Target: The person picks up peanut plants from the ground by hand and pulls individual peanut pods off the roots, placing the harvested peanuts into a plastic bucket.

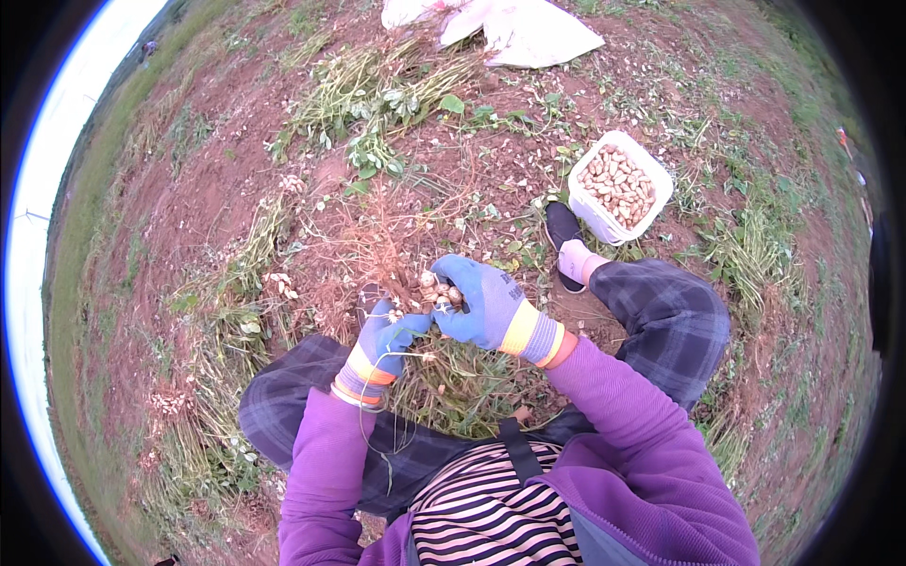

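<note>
My left hand (386, 339), in a blue-coated work glove, is closed on the stems and roots of a peanut plant (379, 247), whose reddish roots spread above it. Beside it, nearly touching, my right hand (478, 304) wears a matching glove and is curled around a cluster of peanut pods (440, 291). A thin pale stem with a few pods hangs over my left wrist. A white plastic bucket (584, 206) holding many peanuts (617, 185) stands on the soil at the upper right, beyond my shoe.
Pulled peanut plants (368, 92) lie in a heap ahead, near a white sack (531, 35). More plants (191, 439) with pods lie at the left. My shoe (563, 233) rests by the bucket. Loose pods (282, 285) lie on reddish soil left of my hands.
</note>
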Demonstrator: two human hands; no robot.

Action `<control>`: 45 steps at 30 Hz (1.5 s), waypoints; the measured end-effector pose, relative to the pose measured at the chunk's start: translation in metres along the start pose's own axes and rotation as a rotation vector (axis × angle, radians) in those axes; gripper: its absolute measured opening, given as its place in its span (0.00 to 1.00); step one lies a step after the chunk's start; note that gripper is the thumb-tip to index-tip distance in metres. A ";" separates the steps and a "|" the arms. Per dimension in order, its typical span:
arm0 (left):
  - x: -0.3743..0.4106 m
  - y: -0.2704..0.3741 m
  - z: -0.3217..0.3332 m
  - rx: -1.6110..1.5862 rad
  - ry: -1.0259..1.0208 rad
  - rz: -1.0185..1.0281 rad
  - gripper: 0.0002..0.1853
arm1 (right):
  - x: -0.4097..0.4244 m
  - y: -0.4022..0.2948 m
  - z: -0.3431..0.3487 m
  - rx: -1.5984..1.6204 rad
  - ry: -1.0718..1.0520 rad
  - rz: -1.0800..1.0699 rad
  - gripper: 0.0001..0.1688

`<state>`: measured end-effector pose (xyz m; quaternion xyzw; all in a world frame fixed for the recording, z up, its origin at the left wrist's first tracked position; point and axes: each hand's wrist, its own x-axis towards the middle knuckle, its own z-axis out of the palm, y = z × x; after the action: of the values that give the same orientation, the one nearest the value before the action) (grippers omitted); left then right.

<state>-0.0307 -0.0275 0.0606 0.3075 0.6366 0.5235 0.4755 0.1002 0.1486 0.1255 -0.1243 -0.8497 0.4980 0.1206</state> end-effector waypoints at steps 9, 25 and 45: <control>0.001 -0.001 0.015 0.064 -0.064 0.176 0.14 | -0.009 0.000 -0.016 0.049 -0.126 0.084 0.22; 0.005 0.047 0.040 -0.465 -0.201 -0.180 0.28 | -0.011 -0.004 -0.052 0.031 -0.419 -0.020 0.18; 0.007 0.038 0.039 -0.240 -0.061 -0.074 0.19 | -0.026 0.005 -0.023 -0.196 -0.056 0.124 0.19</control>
<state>-0.0014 0.0031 0.0952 0.2403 0.5655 0.5686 0.5469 0.1323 0.1613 0.1302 -0.1738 -0.8881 0.4222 0.0529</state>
